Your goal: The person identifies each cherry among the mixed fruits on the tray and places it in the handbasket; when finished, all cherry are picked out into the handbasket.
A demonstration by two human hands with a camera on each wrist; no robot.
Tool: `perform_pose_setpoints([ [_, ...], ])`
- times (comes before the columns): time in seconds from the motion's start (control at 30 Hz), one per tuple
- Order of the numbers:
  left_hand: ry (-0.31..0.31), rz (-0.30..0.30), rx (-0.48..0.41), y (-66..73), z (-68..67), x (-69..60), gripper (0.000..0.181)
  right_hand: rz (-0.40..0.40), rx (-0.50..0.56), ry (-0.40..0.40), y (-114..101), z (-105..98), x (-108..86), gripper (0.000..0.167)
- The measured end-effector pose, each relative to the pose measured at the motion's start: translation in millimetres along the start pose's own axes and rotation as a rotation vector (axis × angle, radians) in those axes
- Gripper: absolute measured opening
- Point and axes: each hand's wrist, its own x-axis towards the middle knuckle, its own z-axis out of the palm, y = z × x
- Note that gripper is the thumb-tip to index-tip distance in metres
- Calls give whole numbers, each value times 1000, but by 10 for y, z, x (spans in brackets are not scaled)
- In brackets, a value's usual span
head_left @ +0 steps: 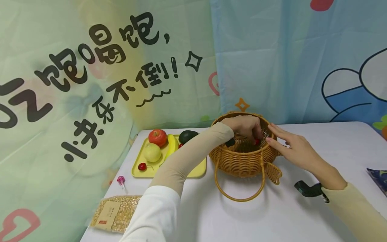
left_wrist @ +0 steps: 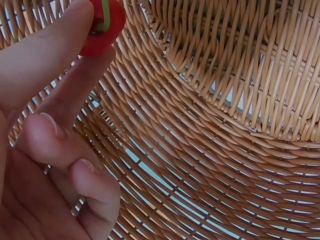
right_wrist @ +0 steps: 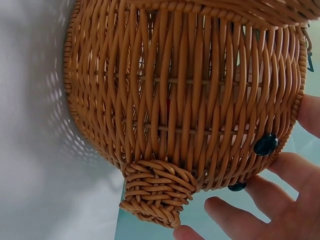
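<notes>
A wicker basket [head_left: 239,164] stands on the table, its looped handle hanging down over the front. My left hand [head_left: 246,127] reaches inside it, and in the left wrist view thumb and finger pinch a red cherry [left_wrist: 114,30] with a green stem. The other left fingers are loosely bent near the woven wall [left_wrist: 200,165]. With fingers extended, my right hand [head_left: 297,151] touches the basket's right rim. Its spread fingers [right_wrist: 232,217] show in the right wrist view along the woven side, near two dark beads and a wicker knob [right_wrist: 157,190].
Left of the basket, a yellow tray [head_left: 142,173] bears an apple, a banana, a pale round fruit, a dark green fruit and a cherry. A pink lollipop [head_left: 121,180] and a bag of grains [head_left: 121,210] lie nearer. A dark blue packet [head_left: 379,178] is at far right.
</notes>
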Motion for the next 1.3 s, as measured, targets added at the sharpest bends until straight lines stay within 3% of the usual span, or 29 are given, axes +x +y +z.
perform_pose_setpoints([
  [0.43,-17,-2,-21,10,10,1,31,10,12,-6,5,14,-7,67],
  [0.57,-19,40,-33,-4,-44,-47,31,8,13,-13,1,19,-1,67],
  [0.7,21,85,-27,3,-129,-127,31,2,10,-9,-4,17,3,67],
  [0.87,84,123,16,61,-227,-293,39,0,15,-9,-6,16,-1,67],
  [1.13,231,319,-72,154,-332,-702,41,10,14,-23,4,14,-14,67],
  [1.3,303,343,-60,150,-338,-990,40,3,10,-20,-2,24,6,67],
])
